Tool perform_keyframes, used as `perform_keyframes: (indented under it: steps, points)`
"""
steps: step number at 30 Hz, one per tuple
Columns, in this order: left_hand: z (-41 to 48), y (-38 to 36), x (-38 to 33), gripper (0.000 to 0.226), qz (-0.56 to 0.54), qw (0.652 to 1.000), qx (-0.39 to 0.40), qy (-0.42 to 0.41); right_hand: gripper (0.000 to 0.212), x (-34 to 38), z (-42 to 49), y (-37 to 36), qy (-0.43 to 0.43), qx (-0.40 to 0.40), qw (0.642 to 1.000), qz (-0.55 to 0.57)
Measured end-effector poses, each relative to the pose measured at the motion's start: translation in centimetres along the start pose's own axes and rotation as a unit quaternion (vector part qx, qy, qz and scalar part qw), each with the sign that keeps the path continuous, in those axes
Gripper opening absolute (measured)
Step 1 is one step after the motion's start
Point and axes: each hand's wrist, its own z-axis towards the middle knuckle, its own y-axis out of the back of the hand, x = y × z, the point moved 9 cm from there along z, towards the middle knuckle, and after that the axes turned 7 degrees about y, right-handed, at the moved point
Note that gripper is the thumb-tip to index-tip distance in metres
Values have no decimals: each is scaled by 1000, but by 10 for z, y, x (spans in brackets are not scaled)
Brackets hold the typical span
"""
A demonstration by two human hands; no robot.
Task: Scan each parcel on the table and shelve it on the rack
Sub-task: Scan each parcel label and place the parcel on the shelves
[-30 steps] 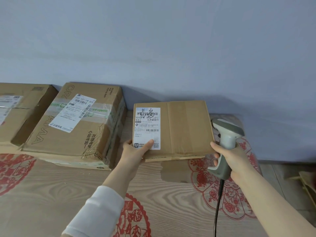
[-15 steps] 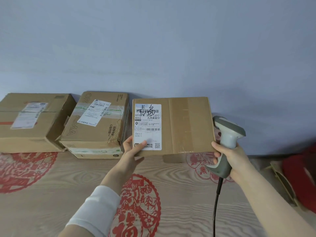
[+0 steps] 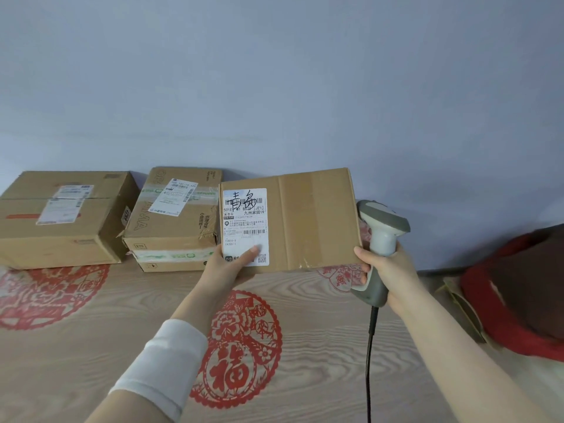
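The left hand [image 3: 227, 264] pinches the flat parcel [image 3: 314, 221] by its lower-left corner, thumb across its shipping label [image 3: 245, 215], lifted off the tabletop [image 3: 305, 346]. The right hand [image 3: 387, 273] wraps the barcode scanner [image 3: 381, 230] just right of the parcel. That thumb may hide a code (or the pinch could slip). A taped box [image 3: 171, 227] crowds the parcel's left edge; room lies below it.

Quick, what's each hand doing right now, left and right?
Left hand: holding the flat parcel by its lower left corner, thumb on the label.
Right hand: wrapped round the scanner handle.
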Motion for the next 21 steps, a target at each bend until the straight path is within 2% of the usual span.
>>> perform_keyframes:
  steps: [7, 13, 21]
  points:
    - [-23, -5, 4, 31, -49, 998, -17, -34, 22, 16, -10, 3, 8, -4, 1000, -9]
    - [-35, 2, 3, 26, -58, 996, -46, -44, 20, 18, -15, -4, 6, 5, 1000, -16]
    - [-40, 6, -2, 51, -86, 993, -58, -48, 20, 28, -20, -12, 6, 11, 1000, -20]
